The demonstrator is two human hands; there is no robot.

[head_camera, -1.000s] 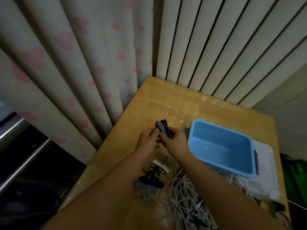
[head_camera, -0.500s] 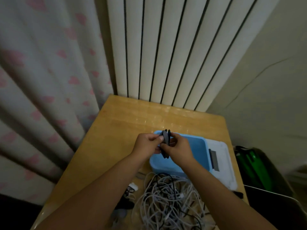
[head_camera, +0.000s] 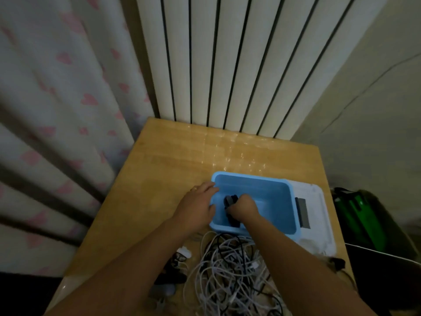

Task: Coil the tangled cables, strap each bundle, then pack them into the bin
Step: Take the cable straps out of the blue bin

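Our right hand point(head_camera: 242, 207) grips the dark cable bundle point(head_camera: 230, 200) inside the blue bin point(head_camera: 289, 195), near its left wall. Left hand point(head_camera: 196, 206), fingers relaxed, rests on the bin's left rim. Tangled cables point(head_camera: 227, 270) sit at the table's point(head_camera: 173, 156) near edge.

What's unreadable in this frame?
- Dark bundle, head view: strap state hidden by right hand and dim light.
- Blue bin near floor: covered by both hands.
- Left hand fingers: too dim to tell whether they grip the bin wall.
- Cable pile: cut off by bottom edge.
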